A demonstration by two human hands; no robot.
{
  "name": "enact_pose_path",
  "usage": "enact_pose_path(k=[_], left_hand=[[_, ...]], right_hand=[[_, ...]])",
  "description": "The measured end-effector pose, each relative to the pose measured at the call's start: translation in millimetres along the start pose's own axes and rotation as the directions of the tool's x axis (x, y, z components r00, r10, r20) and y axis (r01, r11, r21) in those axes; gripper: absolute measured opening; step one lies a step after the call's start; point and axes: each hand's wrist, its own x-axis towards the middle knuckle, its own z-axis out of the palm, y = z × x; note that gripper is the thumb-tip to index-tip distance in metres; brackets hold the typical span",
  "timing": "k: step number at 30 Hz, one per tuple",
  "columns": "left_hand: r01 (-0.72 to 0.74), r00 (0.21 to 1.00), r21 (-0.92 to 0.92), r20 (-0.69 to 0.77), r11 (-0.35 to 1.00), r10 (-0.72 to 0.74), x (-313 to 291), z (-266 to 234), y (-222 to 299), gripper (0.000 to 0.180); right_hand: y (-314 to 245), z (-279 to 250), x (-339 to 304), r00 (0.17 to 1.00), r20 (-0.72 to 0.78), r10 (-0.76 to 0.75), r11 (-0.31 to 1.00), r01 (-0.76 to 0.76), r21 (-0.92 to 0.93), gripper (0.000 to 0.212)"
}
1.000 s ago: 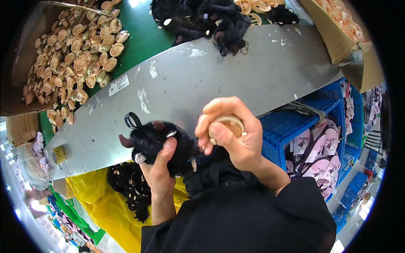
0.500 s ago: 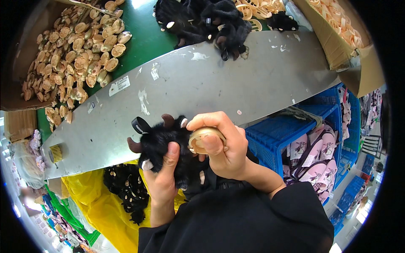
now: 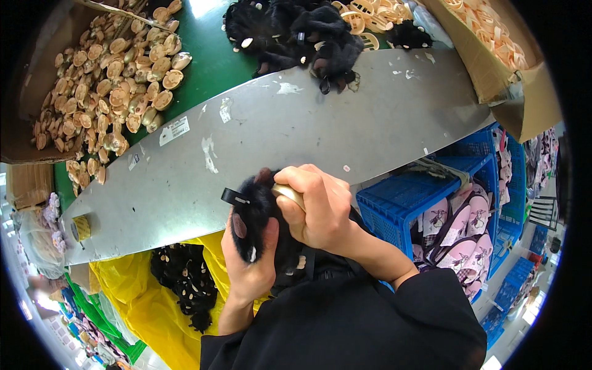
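My left hand (image 3: 253,262) is wrapped round a small black plush toy (image 3: 251,206) with brown ears or horns, white tips and a black strap loop. In my right hand (image 3: 320,206) is a rounded gold plastic shell (image 3: 288,196), pinched between thumb and fingers. The shell sits against the right side of the plush, and its hollow side faces away from view. Both hands are held in front of my body, at the near edge of the grey metal table (image 3: 345,129).
Gold shell pieces (image 3: 117,92) are heaped at the far left. More black plush toys (image 3: 308,37) lie at the back, near a carton (image 3: 493,74) of cream plastic parts. A yellow bag (image 3: 135,296) holds black plush pieces. Blue crates (image 3: 401,203) with pink printed items stand at right.
The plush has turned in my left hand, its loop now pointing left. My right hand has tipped the gold shell over and moved it slightly left, against the plush.
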Motion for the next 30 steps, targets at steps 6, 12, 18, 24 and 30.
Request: enact_pose_path(k=[6,12,18,24,30], left_hand=[[0.060,0.994,-0.221,-0.075,0.973,-0.079,-13.7,-10.0,-26.8,0.034],[0.026,0.993,-0.298,-0.099,0.954,-0.058,-5.3,-8.4,-27.4,0.037],[-0.144,0.989,-0.062,-0.052,0.988,0.141,0.6,-12.7,-35.0,0.045],[-0.118,0.992,-0.119,-0.051,0.986,0.112,0.3,-8.9,-30.5,0.045],[-0.130,0.991,-0.138,-0.007,0.982,0.131,4.2,8.2,-21.4,0.039]], right_hand=[[-7.2,1.3,-5.5,0.992,0.126,0.005,0.990,-0.023,0.137,0.046],[-14.4,-14.1,-1.9,0.941,0.337,0.012,0.989,-0.062,0.137,0.049],[-24.1,-24.7,-1.6,0.897,0.438,0.055,0.955,-0.176,0.239,0.058],[-18.1,-33.3,-6.3,0.922,0.382,0.068,0.882,-0.235,0.409,0.052],[-3.8,-39.9,-3.6,0.935,0.350,0.050,0.892,-0.199,0.406,0.054]])
